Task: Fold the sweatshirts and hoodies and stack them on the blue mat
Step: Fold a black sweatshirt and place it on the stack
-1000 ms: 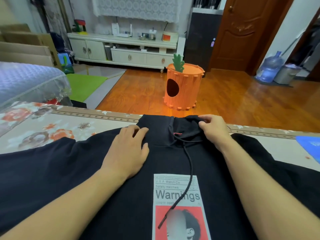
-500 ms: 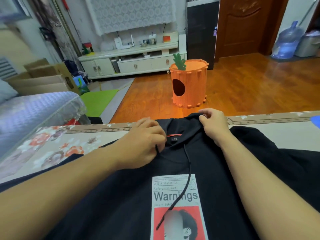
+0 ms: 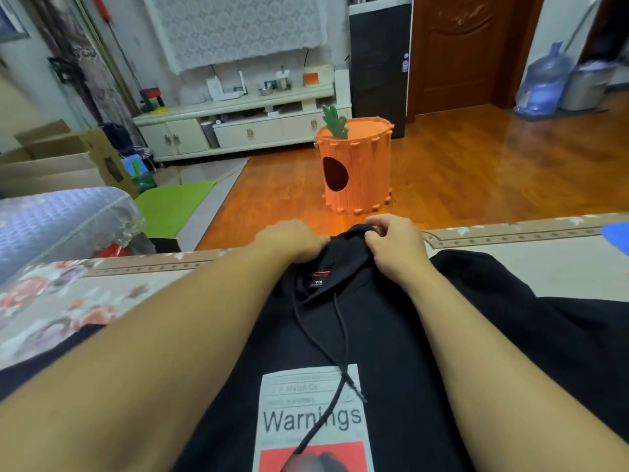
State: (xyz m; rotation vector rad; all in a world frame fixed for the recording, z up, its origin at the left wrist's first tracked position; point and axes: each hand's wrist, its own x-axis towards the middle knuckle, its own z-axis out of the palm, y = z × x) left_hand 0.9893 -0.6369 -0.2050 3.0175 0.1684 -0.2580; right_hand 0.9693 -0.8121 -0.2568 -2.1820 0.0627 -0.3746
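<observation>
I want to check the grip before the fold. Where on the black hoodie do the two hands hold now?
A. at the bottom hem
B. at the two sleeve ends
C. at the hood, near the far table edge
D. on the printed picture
C: the left hand and the right hand both grip the hood of the black hoodie, far above the print.

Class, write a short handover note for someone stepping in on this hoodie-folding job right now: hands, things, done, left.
Left hand: grips the hood's left edge.
Right hand: pinches the hood's right edge.
Hoodie: black, spread front-up on the table, hood at the far edge, drawstring loose across the print.
Blue mat: only a corner shows at far right; no stack visible on it.
Done: hoodie laid out.
Left: fold hood, sleeves and body, then move it to the mat.
</observation>
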